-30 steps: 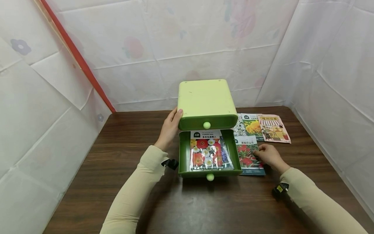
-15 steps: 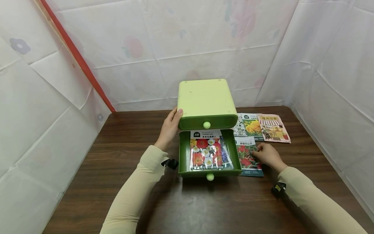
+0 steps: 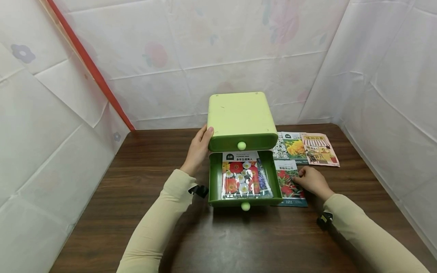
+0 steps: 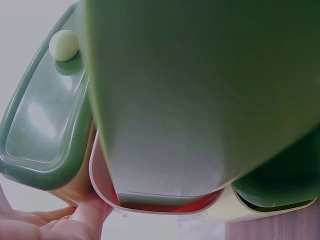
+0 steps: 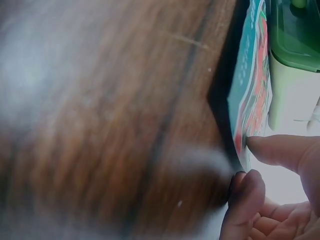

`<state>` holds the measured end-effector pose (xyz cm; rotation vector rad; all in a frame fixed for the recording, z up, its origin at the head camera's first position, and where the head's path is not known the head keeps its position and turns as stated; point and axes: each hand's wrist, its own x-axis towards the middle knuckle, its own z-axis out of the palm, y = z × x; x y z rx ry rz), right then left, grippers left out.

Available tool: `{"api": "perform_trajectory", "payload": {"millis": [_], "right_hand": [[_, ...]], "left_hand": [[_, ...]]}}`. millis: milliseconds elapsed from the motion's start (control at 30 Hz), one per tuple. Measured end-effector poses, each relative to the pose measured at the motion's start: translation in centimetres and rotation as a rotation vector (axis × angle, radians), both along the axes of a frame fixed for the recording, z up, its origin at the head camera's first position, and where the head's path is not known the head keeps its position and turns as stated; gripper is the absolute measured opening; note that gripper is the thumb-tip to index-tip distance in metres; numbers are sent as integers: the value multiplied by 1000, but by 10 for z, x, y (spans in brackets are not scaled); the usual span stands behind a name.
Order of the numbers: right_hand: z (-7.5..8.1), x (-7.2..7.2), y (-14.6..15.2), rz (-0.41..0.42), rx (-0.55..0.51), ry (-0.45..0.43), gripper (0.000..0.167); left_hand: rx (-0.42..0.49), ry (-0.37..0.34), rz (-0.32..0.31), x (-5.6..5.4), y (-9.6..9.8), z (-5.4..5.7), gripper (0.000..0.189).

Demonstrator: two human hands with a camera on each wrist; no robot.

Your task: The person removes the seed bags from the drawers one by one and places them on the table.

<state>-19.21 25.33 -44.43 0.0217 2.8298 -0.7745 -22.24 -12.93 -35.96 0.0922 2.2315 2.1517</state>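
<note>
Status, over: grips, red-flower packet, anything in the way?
Left grip holding upper box by left side; right grip pinching red-flower packet by right edge. Packet right of open drawer, not inside. Possible snag: drawer's right wall.

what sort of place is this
Probably a small screened-off work corner indoors, though the room beyond isn't visible. A dark wooden table serves as the work surface, pale printed sheets enclose it at the back and both sides, and a green drawer box stands on it.

From here I see a brown table (image 3: 146, 163) below the fingers (image 3: 208, 134), white cloth (image 3: 191, 38) behind them, and a red strip (image 3: 91, 66) off to their left.
</note>
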Motion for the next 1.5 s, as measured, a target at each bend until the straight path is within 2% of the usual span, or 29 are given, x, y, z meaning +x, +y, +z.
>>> {"api": "perform_trajectory", "payload": {"millis": [200, 333, 700, 800, 1000, 1067, 1167, 1333, 1500], "right_hand": [[1, -1, 2, 11, 11, 5, 34], [7, -2, 1, 5, -5, 21, 36], [54, -3, -7, -1, -139, 174, 34], [68, -1, -14, 7, -177, 231, 32], [91, 9, -35, 60, -269, 323, 26], [97, 14, -44, 90, -277, 355, 23], [103, 20, -58, 141, -272, 389, 20], [106, 29, -79, 230, -263, 385, 19], [103, 32, -97, 317, -230, 359, 23]], "left_hand": [[3, 7, -7, 0, 0, 0, 70], [11, 4, -8, 0, 0, 0, 70], [9, -17, -17, 0, -1, 1, 65], [3, -24, -22, 2, -1, 5, 63], [-27, -24, -30, 17, 3, 26, 62], [-33, -23, -28, 20, 4, 30, 62], [-24, -26, -27, 17, 3, 25, 62], [-5, -17, -13, 2, 0, 4, 66], [-9, -3, -1, 0, 0, 0, 68]]}}
